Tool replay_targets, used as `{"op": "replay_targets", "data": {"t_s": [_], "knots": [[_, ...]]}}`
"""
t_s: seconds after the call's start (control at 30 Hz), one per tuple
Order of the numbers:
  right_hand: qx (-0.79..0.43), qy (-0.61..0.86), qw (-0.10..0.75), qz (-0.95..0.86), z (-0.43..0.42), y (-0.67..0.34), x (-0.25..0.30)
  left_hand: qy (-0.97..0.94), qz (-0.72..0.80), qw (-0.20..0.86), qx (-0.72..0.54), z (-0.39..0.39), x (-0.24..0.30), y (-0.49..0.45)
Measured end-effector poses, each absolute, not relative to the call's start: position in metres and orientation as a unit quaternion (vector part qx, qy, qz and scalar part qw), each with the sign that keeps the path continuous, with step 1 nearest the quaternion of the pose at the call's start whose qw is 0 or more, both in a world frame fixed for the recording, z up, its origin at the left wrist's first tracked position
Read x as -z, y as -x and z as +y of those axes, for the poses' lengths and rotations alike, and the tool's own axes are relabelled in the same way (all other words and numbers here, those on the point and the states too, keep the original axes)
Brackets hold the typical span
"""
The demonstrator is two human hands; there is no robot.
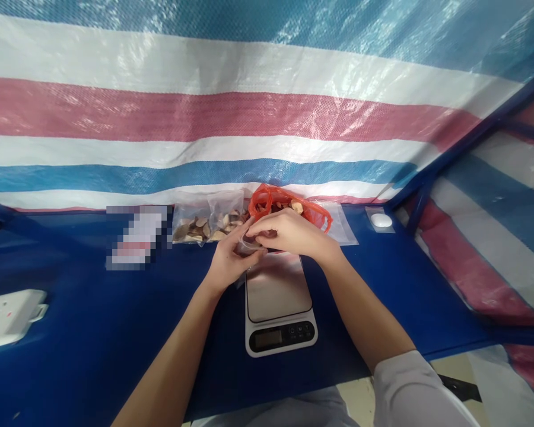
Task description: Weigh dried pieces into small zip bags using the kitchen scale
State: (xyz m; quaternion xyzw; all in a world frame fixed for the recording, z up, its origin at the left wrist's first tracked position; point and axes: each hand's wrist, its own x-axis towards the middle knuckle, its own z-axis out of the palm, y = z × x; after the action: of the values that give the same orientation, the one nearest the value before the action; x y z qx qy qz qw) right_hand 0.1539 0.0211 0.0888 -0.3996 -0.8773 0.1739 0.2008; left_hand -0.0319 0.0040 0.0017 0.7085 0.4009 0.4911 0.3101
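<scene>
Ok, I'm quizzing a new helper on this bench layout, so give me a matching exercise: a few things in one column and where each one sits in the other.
Things:
1. White power strip
2. Digital kitchen scale
3. Clear bag of dried slices
4. Red plastic bag

Places:
A. Beneath the left hand and right hand
B. Just left of the red bag
C. At the left edge of the blue tabletop
D. Just beyond the right hand

Pairs: 1-C, 2-A, 3-B, 4-D
</scene>
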Motion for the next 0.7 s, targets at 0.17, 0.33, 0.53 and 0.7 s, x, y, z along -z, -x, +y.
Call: {"op": "replay_targets", "data": {"t_s": [0.17,0.33,0.53,0.7], "knots": [[-0.221,0.358,0.238,-0.876,0.026,-0.166,-0.09,-0.699,0.413,0.299,-0.502,0.003,-0.002,0.032],[-0.224,0.409,0.258,-0.846,0.036,-0.188,-0.088,-0.668,0.417,0.312,-0.532,0.001,-0.003,0.033],[-0.179,0.506,0.205,-0.819,0.061,-0.217,-0.065,-0.646,0.438,0.295,-0.551,0.0,-0.005,0.034],[-0.119,0.549,0.138,-0.816,0.068,-0.205,-0.051,-0.639,0.439,0.29,-0.561,0.001,-0.006,0.035]]}}
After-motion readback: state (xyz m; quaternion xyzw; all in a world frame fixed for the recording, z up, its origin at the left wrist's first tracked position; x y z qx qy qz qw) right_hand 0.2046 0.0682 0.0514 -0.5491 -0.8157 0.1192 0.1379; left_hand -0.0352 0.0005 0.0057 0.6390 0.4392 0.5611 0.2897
